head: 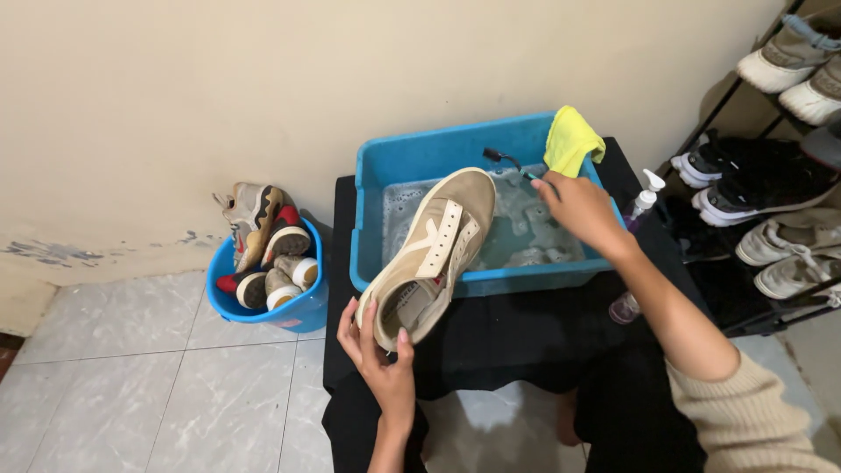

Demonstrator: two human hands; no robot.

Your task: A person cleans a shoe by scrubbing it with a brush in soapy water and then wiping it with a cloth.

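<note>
At far left, a small round blue plastic bucket (302,308) is seen on the grey marbled floor tiles (131,403), set against a cream wall with scuffed paint low down. Several worn shoes (263,245) are packed upright in it, in tan, black, red and white.

The left hand (381,355) is closed around the heel of a tan sneaker (434,250), thumb on one side and fingers on the other. The sneaker is held tilted, toe up and away, heel low; its upper looks like suede, with a cream stripe and cream tongue, and no laces are seen. Its toe overhangs the near wall of a rectangular blue plastic tub (412,158), which is set on a black-covered surface (491,337) and holds soapy, foamy water.

The right hand (583,210) is clenched on a slim brush (512,164) with a teal handle and dark head, held above the water, just beyond the sneaker's toe. A yellow cloth (571,138), soft and crumpled, is draped over the tub's far right corner. A clear pump bottle (642,203) with a white nozzle is noted just right of the tub; any label cannot be made out. At far right, a black wire rack (745,307) carries white, black and grey footwear in rows.
</note>
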